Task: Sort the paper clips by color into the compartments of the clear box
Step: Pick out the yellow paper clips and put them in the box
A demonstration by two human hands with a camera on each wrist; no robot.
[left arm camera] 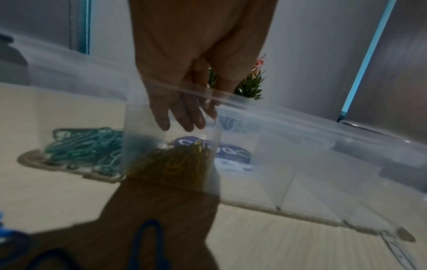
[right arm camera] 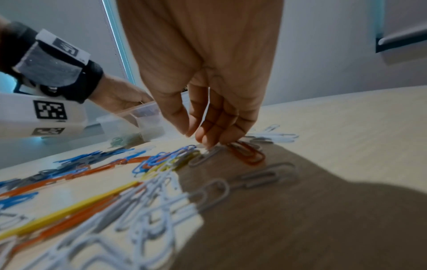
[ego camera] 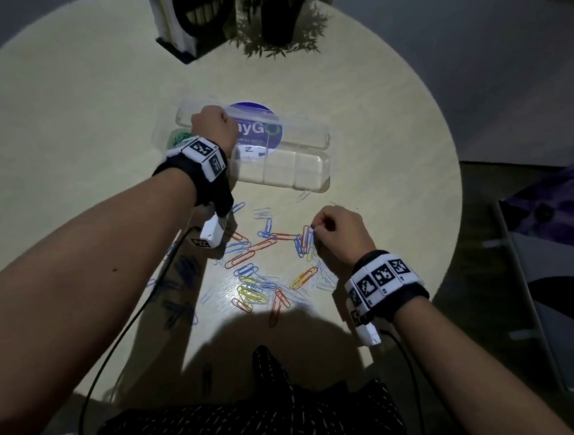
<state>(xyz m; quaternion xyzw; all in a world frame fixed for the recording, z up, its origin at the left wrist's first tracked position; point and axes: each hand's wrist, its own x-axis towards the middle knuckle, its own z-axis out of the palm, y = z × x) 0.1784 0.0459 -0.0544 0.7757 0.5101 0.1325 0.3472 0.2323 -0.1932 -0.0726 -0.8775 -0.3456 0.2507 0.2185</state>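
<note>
The clear box (ego camera: 312,167) lies open on the round table (ego camera: 390,113), its lid folded back and a row of compartments facing the person. Two compartments already have contents: a heap of green clips (left arm camera: 85,146) fills the one at the box's left end, and a pile of yellow clips (left arm camera: 175,164) sits in the next one along. The compartments further right look empty in both the head and left wrist views.

Judged from that, the sorting is in its first half. Green seems finished, since none shows in the loose pile. Yellow is only partly done: a few yellow ones remain among the scattered clips (ego camera: 259,271) on the table between the box and the person. Blue, orange and white clips have not gone into the box at all, and they make up most of what is left.

The left hand (left arm camera: 182,102) reaches down into the yellow compartment with its fingers hanging straight and relaxed; nothing visible is held in its grip, so it has probably just dropped a clip there or is settling the pile. The right hand (right arm camera: 208,117) hovers low at the right edge of the loose pile, thumb and forefinger drawn close together just above a grey-white clip and beside an orange one. Whether that grip has already closed on a clip I cannot tell.
</note>
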